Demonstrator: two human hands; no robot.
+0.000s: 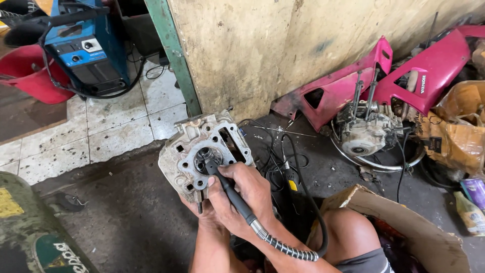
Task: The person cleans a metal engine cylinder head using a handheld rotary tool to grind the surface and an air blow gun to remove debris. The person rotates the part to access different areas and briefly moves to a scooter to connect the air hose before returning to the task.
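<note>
My left hand (202, 211) props up a grey metal engine cylinder head (188, 146) from below, tilting its round chamber toward me. Pen-fashion, my right hand (247, 194) grips a black rotary tool handpiece (228, 188). Its tip sits inside the round chamber (206, 157). A flexible shaft (290, 250), metal-coiled then black, loops from the handpiece back past my knee (348, 235).
A tan wall (283, 45) and green post (174, 55) stand behind. Pink fairing panels (424, 71), an engine block (364, 131), cardboard (404, 222), black cables (273, 146), a blue machine (86, 45), a red tub (30, 73) and a green cylinder (30, 232) surround the dark floor.
</note>
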